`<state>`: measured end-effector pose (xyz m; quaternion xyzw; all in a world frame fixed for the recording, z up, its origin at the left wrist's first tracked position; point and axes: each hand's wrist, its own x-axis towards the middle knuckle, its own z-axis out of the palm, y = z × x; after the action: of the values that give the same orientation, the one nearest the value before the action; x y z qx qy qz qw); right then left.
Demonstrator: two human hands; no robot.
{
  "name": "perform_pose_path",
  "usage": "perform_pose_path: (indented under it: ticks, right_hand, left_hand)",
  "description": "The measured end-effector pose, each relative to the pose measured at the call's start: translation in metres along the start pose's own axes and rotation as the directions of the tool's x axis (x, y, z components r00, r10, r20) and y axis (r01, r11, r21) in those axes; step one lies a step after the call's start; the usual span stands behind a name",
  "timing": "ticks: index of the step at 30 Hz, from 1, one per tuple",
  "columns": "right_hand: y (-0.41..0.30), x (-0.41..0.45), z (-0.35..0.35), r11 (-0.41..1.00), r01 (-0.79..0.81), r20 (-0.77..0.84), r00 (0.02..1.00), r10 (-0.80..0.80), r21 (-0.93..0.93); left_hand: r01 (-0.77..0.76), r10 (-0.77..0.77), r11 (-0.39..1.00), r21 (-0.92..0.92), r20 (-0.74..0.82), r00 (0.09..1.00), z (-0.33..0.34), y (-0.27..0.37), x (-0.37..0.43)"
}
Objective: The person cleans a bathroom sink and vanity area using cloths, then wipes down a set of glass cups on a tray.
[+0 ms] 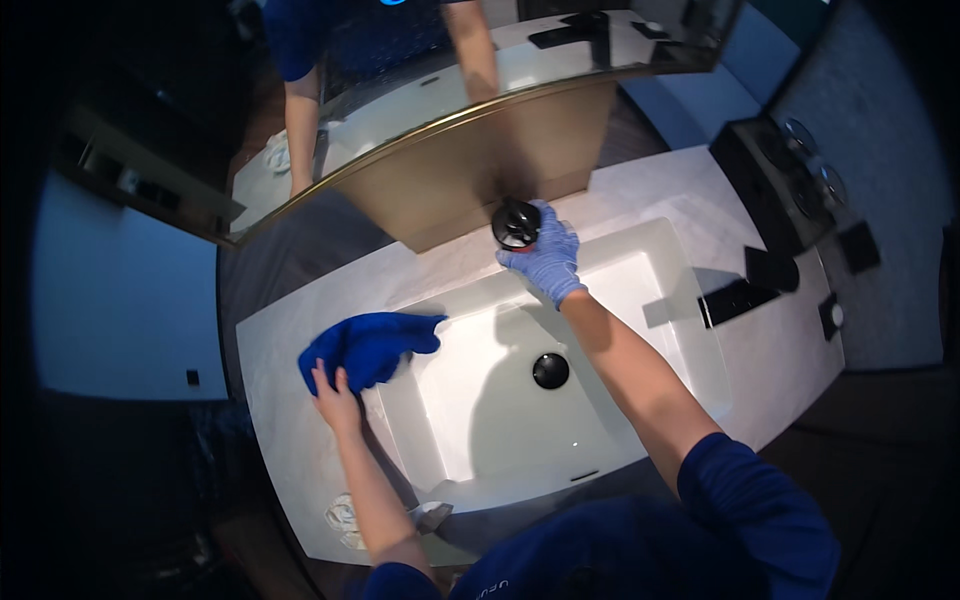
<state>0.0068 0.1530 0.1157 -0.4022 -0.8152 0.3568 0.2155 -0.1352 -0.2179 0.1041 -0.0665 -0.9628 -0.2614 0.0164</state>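
My left hand (335,401) is bare and holds the near left end of a blue cloth (367,346), which lies over the counter's left part and the rim of a white rectangular sink (409,427). On my right hand (549,251) is a blue knitted-looking glove. That hand grips a dark, round-topped container (516,223) at the counter's far edge, in front of the beige panel below the mirror. The container's lower part is hidden, so its kind is unclear. A black round drain cover (550,370) sits in the sink.
A gold-edged mirror (405,97) leans over the far side. To the right are a black faucet (739,301), a black control knob (832,316) and a black box-like holder (776,187) with glasses. Crumpled white cloth or paper (343,513) lies at the counter's near left, beside my left forearm.
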Motion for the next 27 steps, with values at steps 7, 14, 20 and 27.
perform_pose_path:
  ticks: [7, 14, 20, 27]
  right_hand:
    - [0.049, -0.148, -0.079, 0.956, 0.289, -0.211, 0.939, -0.272, 0.053]
    - [0.094, -0.236, -0.165, 0.834, -0.291, 0.265, 0.947, 0.182, 0.469]
    - [0.097, -0.215, -0.179, 0.393, -0.298, 0.386, 0.907, -0.167, 0.87]
    - [0.138, -0.251, -0.232, 0.647, -0.262, 0.43, 0.896, -0.113, 0.716]
  left_hand:
    - [0.162, 0.079, 0.591, -0.79, 0.257, 0.963, 0.044, 0.083, -0.088]
    - [0.216, 0.452, 0.622, -0.752, 0.571, 0.685, 0.02, 0.213, -0.151]
    - [0.039, 0.609, 0.644, -0.764, 0.543, 0.579, 0.047, 0.278, -0.225]
    - [-0.393, 0.36, 0.913, -0.107, -0.24, 0.902, 0.122, 0.309, -0.114]
